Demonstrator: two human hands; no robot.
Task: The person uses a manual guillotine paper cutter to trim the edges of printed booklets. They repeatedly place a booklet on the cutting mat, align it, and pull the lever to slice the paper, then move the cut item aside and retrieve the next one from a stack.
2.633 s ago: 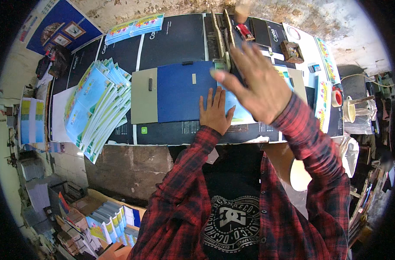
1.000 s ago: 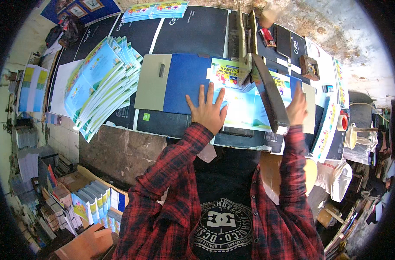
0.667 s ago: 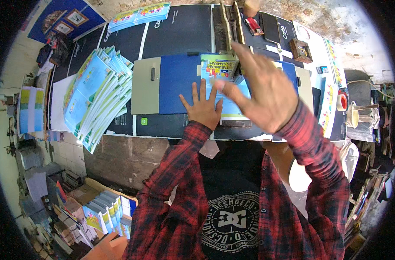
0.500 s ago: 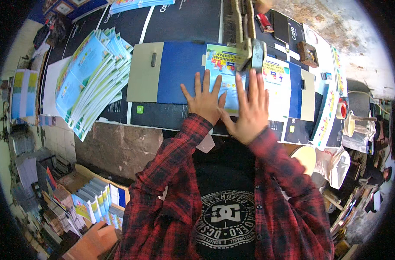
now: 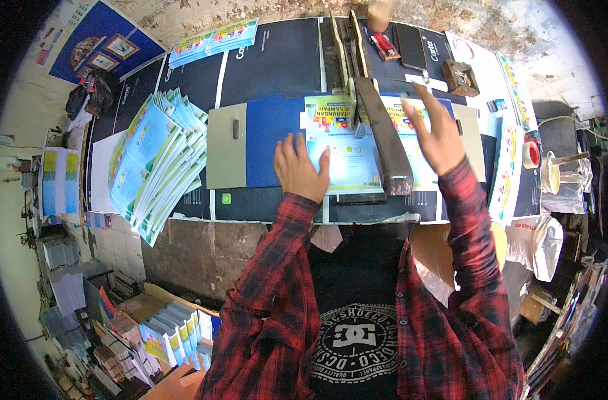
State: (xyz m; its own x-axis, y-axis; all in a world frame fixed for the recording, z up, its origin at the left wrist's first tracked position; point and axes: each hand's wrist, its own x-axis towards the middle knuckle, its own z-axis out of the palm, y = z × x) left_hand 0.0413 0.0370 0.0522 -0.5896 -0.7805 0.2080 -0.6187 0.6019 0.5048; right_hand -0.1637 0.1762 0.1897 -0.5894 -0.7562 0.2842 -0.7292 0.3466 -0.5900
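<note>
My left hand (image 5: 298, 167) lies flat, fingers spread, on a light-blue printed booklet (image 5: 347, 150) opened across a blue board (image 5: 267, 140). A long dark stapler arm (image 5: 382, 137) crosses the booklet's fold from the far side toward me. My right hand (image 5: 437, 130) hovers open just right of that arm, above the booklet's right half, holding nothing. Both forearms wear red plaid sleeves.
A fanned stack of similar booklets (image 5: 158, 160) lies at the left of the dark table (image 5: 270, 60). More printed sheets (image 5: 214, 37) lie at the back and along the right edge (image 5: 507, 160). A tape roll (image 5: 529, 155), small tools and boxes of booklets (image 5: 170, 337) surround the work spot.
My right hand has lifted off the booklet and moved right of the stapler arm. The left hand stays pressed on the booklet. The view has tilted slightly.
</note>
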